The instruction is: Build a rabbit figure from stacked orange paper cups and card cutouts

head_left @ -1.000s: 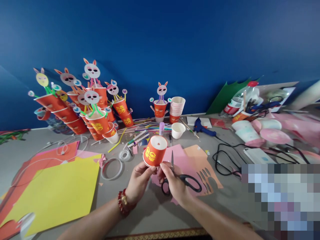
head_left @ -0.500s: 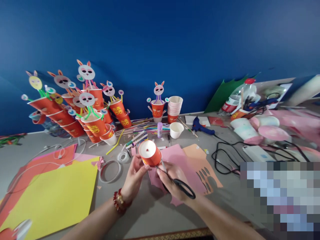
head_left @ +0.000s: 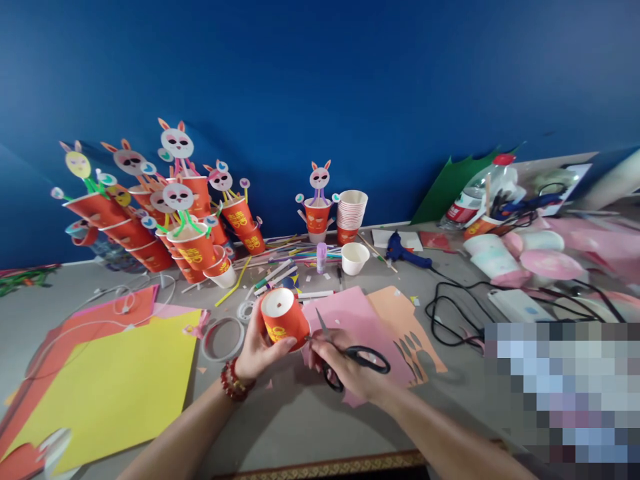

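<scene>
My left hand (head_left: 263,347) is wrapped round a red paper cup (head_left: 291,325) with yellow print. The cup is tilted, its white base turned up and a small dark hole in the middle of that base. In my right hand (head_left: 345,363) is a pair of scissors (head_left: 369,358) with black handles, its blades pointing up and left beside the cup. The right fingertips come close to the cup's lower edge; whether they touch it I cannot tell. Under the hands lies a pink paper sheet (head_left: 357,320).
Red cups with paper rabbit faces (head_left: 193,243) are stacked at the back left. A white cup (head_left: 355,259), a cup stack (head_left: 352,217) and a blue glue gun (head_left: 406,253) stand behind. Yellow paper (head_left: 125,393) and a tape roll (head_left: 223,338) lie left; black cables (head_left: 450,310) lie right.
The cup has moved left and slightly down with my left hand, tilting so more of its printed side shows. The scissors' blades now point away from the cup, further into view.
</scene>
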Demonstrator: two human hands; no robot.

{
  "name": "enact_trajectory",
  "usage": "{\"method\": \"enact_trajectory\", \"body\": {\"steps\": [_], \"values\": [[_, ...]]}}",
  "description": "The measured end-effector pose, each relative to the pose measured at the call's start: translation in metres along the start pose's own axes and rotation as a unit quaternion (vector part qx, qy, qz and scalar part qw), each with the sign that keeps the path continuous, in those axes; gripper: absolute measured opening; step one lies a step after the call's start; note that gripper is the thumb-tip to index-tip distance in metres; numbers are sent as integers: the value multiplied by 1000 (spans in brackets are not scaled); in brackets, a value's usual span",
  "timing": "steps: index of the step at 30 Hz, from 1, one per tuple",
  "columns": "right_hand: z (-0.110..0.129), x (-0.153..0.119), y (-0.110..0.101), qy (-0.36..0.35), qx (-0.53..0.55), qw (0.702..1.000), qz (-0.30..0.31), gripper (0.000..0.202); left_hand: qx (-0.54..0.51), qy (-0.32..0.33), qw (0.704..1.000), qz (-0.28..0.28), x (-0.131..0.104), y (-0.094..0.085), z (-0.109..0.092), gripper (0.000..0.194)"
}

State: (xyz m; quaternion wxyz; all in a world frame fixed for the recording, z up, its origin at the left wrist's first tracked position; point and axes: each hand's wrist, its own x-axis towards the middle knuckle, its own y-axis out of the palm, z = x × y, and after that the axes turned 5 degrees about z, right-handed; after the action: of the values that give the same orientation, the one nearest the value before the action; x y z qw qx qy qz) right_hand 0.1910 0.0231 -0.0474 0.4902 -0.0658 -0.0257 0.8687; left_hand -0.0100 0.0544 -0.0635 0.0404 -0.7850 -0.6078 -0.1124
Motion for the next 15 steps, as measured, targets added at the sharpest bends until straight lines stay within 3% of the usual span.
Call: {"method": "enact_trajectory", "body": {"steps": [3, 7, 15], "values": [[-2, 3, 6, 58, 121, 991, 1, 48, 2, 53, 998, 16, 0, 5, -5, 77], [-2, 6, 12, 85, 214, 973, -31, 53, 22, 106, 994, 22, 2, 7, -7, 70], [-1, 2, 5, 43, 168, 984, 29, 51, 10, 43, 999, -9, 0, 3, -3, 76]]}}
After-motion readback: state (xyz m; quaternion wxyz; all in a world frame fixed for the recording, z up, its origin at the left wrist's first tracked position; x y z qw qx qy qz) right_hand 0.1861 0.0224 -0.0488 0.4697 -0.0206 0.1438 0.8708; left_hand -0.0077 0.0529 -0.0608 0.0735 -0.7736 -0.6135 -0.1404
